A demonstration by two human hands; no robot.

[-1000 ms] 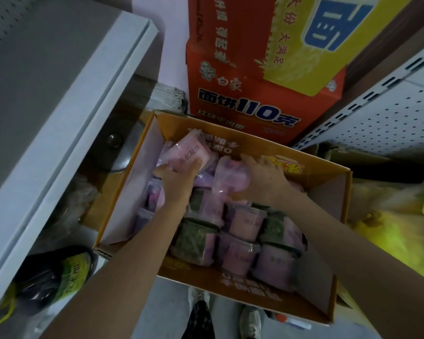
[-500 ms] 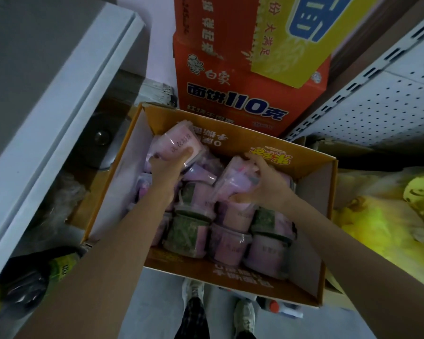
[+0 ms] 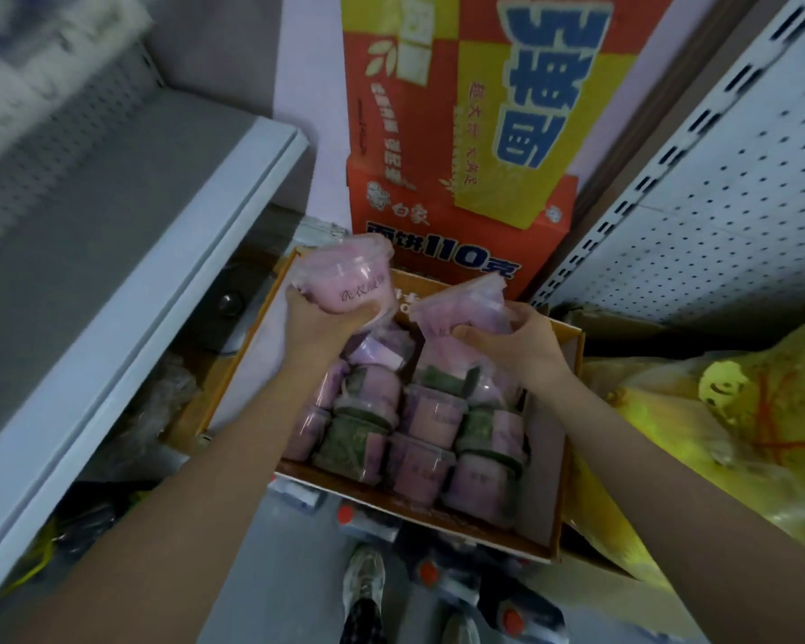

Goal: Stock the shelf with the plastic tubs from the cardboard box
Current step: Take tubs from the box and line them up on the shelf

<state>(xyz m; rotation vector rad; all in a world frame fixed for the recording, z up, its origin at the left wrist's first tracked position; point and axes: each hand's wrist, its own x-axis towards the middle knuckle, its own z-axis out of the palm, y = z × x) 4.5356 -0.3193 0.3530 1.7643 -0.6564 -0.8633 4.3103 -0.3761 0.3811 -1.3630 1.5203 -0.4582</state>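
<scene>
We hold two pink tubs above far end of cardboard box (image 3: 257,364). Left grip (image 3: 317,323) curls under pink tub (image 3: 349,281), cupping base, lid end away from palm. Right grip (image 3: 526,350) pinches second film-wrapped tub (image 3: 465,304) by side, tilted. Both clear of box, we judge, for carry to grey shelf (image 3: 136,178) at left. Other tubs (image 3: 419,439) sit packed in box.

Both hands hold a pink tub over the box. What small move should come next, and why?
The left hand grips one pink tub, the right hand a second tub, both above the cardboard box; the shelf lies beside it. So probably swing both left onto the shelf.
</scene>
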